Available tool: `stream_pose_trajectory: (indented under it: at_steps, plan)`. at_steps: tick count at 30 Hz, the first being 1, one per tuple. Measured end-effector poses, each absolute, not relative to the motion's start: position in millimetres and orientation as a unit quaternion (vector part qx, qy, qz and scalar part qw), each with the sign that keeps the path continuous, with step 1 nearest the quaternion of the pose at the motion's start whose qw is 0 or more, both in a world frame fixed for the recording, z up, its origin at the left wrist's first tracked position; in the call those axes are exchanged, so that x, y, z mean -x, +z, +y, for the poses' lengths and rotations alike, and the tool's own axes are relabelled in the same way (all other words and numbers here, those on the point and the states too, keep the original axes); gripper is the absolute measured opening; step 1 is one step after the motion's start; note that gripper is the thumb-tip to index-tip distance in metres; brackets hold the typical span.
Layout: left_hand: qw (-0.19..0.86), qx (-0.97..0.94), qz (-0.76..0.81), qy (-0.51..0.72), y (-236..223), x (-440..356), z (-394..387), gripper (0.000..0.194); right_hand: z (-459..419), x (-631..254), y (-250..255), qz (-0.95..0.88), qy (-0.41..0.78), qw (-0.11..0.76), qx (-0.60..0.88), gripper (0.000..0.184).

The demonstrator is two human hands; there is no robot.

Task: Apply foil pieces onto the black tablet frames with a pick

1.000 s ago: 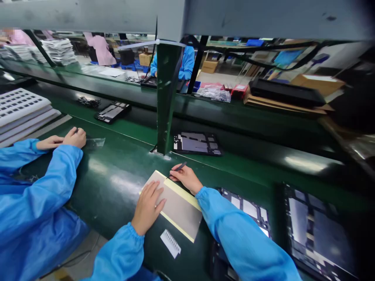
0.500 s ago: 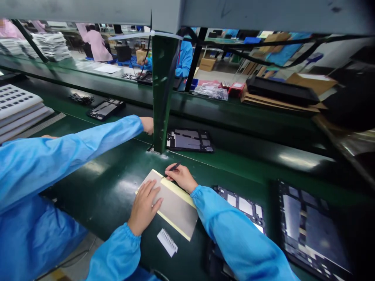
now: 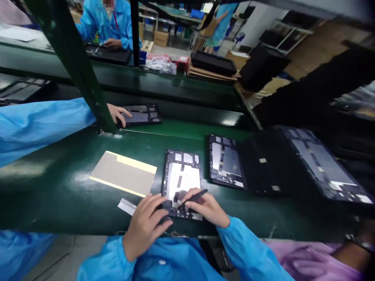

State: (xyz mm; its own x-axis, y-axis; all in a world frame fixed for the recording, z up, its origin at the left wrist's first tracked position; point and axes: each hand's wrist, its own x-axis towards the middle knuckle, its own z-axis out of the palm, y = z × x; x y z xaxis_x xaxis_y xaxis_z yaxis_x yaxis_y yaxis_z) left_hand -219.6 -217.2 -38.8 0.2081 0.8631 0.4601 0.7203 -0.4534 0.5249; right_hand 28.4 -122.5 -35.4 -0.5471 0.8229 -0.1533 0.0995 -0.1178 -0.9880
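Observation:
In front of me lies an opened tablet housing (image 3: 182, 175), its silvery inner plates and dark strips facing up. My right hand (image 3: 206, 208) is closed around black tweezers (image 3: 197, 196), their tip down at the housing's lower part. My left hand (image 3: 148, 222) is open, fingers spread at the housing's lower left corner; whether they press on it I cannot tell. To the left is a grey sheet with yellow edge strips (image 3: 124, 173). A small white label strip with dark marks (image 3: 126, 205) lies beside my left hand, partly covered by it.
Right of my work are a second tablet housing (image 3: 225, 160), a black panel (image 3: 262, 166) and another housing (image 3: 322, 164). A co-worker's hand (image 3: 117, 114) rests on a tablet housing (image 3: 143, 114) behind the green post (image 3: 99, 93). Another person (image 3: 108, 27) works across the line.
Both my hands have left the yellow-edged sheet for the tablet housing at its right, the tweezers still in my right hand. My view has swung right. The co-worker's hand has reached the far housing.

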Motion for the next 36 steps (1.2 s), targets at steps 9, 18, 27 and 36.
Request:
stream_pose_trajectory:
  at_steps: [9,18,27,36]
  plan:
    - [0.165,-0.774,0.508,0.341,-70.0,188.3,-204.5,0.018,-122.4,-39.9,-42.6,-0.689,0.595,0.265,0.317,0.027]
    - [0.166,-0.776,0.514,0.324,-67.7,188.6,-207.9,0.020,-121.8,-38.5,-40.6,-0.734,0.558,0.262,0.286,0.021]
    - [0.165,-0.784,0.512,0.311,-69.8,190.1,-208.0,0.019,-122.5,-38.2,-41.9,-0.751,0.539,0.276,0.264,0.021]
    - [0.118,-0.796,0.487,0.339,-59.8,188.1,-204.7,0.013,-123.2,-36.9,-43.3,-0.768,0.519,0.293,0.235,0.013]
